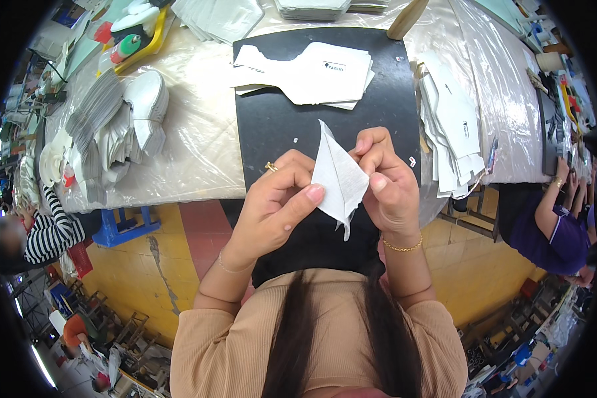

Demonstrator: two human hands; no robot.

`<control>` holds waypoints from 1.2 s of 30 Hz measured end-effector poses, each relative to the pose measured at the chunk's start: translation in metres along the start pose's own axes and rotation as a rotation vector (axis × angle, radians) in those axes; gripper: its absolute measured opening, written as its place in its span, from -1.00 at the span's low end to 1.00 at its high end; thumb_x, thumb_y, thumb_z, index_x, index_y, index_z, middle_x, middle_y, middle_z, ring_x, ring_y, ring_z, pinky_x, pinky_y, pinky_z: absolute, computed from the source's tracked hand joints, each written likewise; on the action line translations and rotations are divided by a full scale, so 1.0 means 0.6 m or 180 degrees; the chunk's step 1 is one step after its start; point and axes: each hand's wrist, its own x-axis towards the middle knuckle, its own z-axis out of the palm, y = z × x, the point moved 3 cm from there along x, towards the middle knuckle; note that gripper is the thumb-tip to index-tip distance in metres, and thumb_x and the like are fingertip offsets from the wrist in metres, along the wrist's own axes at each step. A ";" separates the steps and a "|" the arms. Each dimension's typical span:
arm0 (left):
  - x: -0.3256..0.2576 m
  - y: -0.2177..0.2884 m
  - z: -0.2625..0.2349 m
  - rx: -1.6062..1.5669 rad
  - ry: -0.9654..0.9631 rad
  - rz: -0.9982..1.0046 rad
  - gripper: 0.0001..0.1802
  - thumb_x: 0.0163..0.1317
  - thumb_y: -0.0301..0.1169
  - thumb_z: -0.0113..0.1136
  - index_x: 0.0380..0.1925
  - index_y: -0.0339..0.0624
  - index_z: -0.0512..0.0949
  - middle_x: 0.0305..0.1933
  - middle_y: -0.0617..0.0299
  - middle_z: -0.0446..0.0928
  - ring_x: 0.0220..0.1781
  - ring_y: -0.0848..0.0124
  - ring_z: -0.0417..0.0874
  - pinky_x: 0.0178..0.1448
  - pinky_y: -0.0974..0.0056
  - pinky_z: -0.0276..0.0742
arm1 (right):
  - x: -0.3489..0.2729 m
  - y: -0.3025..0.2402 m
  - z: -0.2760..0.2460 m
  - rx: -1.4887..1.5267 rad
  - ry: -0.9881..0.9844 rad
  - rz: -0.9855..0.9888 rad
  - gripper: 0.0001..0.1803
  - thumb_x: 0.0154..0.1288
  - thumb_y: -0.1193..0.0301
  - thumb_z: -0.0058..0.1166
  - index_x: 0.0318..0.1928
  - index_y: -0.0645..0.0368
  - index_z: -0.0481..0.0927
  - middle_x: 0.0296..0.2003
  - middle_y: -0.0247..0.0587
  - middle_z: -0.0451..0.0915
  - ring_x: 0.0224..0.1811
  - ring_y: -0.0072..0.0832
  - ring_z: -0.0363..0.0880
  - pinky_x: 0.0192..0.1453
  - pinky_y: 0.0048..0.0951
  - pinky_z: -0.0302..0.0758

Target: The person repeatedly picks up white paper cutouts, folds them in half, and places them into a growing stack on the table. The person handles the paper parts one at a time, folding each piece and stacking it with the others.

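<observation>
Both bare hands hold a thin white folded sheet (338, 176) raised in front of the person's body, near the front edge of a black board (272, 142); whether the sheet is cloth or paper I cannot tell. It stands as a pointed diamond, with a crease or fold edge running down its face and a narrow tail at the bottom. The left hand (282, 199) pinches its left side, thumb flat on the near face and fingers curled behind. The right hand (390, 182) has thumb and bent fingertips close together at the right corner; their exact contact is partly hidden.

On the board, beyond the hands, lie overlapping white cut-out sheets (318, 74), the top one bearing a small dark print. A wooden handle (406, 20) leans over the board's far right corner. Right of the board is a spread stack of white pieces (450, 126); to the left, bundles of curved pale pieces (149, 103) rest on the plastic-covered table (199, 166), with a yellow tray (158, 33) behind them
</observation>
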 end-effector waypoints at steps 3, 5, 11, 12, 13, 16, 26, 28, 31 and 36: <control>0.003 -0.007 0.001 0.0156 0.0120 0.0109 -0.80 0.40 -0.43 0.19 -0.41 -0.27 0.48 -0.18 0.20 0.47 -0.17 0.47 0.44 -0.03 0.38 0.37 | -0.005 0.003 0.002 -0.0280 0.0162 0.0037 -0.70 0.29 0.27 0.28 -0.24 0.23 0.50 0.00 -0.25 0.29 -0.06 -0.58 0.40 0.13 -0.47 0.44; 0.004 -0.008 0.006 0.0414 0.0131 0.0269 -0.81 0.38 -0.45 0.21 -0.41 -0.28 0.49 -0.18 0.18 0.47 -0.19 0.45 0.46 -0.05 0.36 0.39 | -0.006 0.000 0.009 -0.0581 0.0144 -0.0106 -0.58 0.20 0.20 0.41 -0.19 0.24 0.50 0.00 -0.24 0.31 -0.08 -0.57 0.42 0.09 -0.47 0.48; -0.002 0.001 0.020 0.1089 -0.0045 0.0586 -0.84 0.31 -0.48 0.26 -0.40 -0.29 0.50 -0.20 0.11 0.50 -0.27 0.35 0.53 -0.15 0.31 0.46 | -0.010 -0.024 0.017 -0.1336 0.0181 0.0175 -0.47 0.01 0.15 0.60 -0.28 0.25 0.54 -0.06 -0.27 0.42 -0.10 -0.59 0.48 0.01 -0.50 0.53; -0.001 0.001 0.018 0.0994 0.0051 0.0630 -0.85 0.29 -0.50 0.26 -0.41 -0.30 0.50 -0.22 0.11 0.51 -0.28 0.34 0.53 -0.15 0.31 0.46 | -0.007 -0.032 0.015 -0.1658 0.0004 -0.0022 -0.60 0.14 0.28 0.52 -0.37 0.25 0.52 -0.12 -0.28 0.50 -0.15 -0.64 0.49 -0.06 -0.54 0.53; -0.002 0.001 0.016 0.0939 0.0061 0.0592 -0.85 0.29 -0.50 0.26 -0.42 -0.29 0.50 -0.24 0.11 0.51 -0.28 0.34 0.53 -0.15 0.31 0.45 | -0.008 -0.033 0.013 -0.1379 0.0088 0.0122 -0.65 0.19 0.34 0.46 -0.37 0.25 0.50 -0.12 -0.26 0.51 -0.16 -0.63 0.49 -0.06 -0.55 0.51; -0.006 -0.001 0.012 0.0975 0.0086 0.0601 -0.83 0.29 -0.51 0.25 -0.45 -0.27 0.48 -0.28 0.15 0.51 -0.30 0.39 0.50 -0.19 0.33 0.42 | -0.015 -0.030 0.006 -0.0860 0.0349 0.0433 -0.76 0.33 0.52 0.28 -0.38 0.21 0.44 -0.20 -0.22 0.58 -0.25 -0.64 0.48 -0.12 -0.61 0.44; -0.038 -0.015 -0.025 -0.0512 0.0931 0.0188 -0.76 0.32 -0.42 0.21 -0.49 -0.20 0.40 -0.05 0.14 0.45 -0.08 0.46 0.41 0.15 0.39 0.27 | 0.007 -0.019 -0.064 0.0771 0.0918 0.0153 -0.76 0.55 0.41 0.02 -0.34 0.04 0.33 -0.40 -0.43 0.54 -0.42 -0.75 0.48 -0.30 -0.66 0.48; -0.040 -0.013 -0.028 -0.0246 0.0895 0.0499 -0.73 0.29 -0.33 0.25 -0.49 -0.19 0.42 0.03 0.08 0.44 0.01 0.42 0.44 0.22 0.35 0.26 | 0.006 -0.012 -0.058 0.0870 0.0999 0.0300 -0.78 0.56 0.37 0.01 -0.30 0.03 0.32 -0.36 -0.42 0.55 -0.39 -0.74 0.49 -0.25 -0.64 0.52; -0.034 -0.007 -0.024 0.0009 0.0648 0.1086 -0.71 0.25 -0.22 0.29 -0.38 -0.19 0.47 0.12 0.00 0.42 0.18 0.31 0.45 0.35 0.23 0.25 | 0.007 -0.005 -0.045 0.0979 0.0878 0.0310 -0.79 0.58 0.31 -0.01 -0.26 0.03 0.30 -0.32 -0.43 0.54 -0.34 -0.74 0.50 -0.19 -0.62 0.56; 0.013 -0.022 -0.026 -0.0713 0.0490 0.0961 -0.44 0.25 -0.12 0.26 0.13 -0.17 0.37 0.29 -0.09 0.38 0.44 0.12 0.35 0.52 0.03 0.21 | 0.009 -0.001 -0.036 0.1074 0.0331 0.0308 -0.76 0.58 0.25 -0.02 -0.24 0.01 0.27 -0.31 -0.46 0.47 -0.29 -0.73 0.49 -0.15 -0.58 0.59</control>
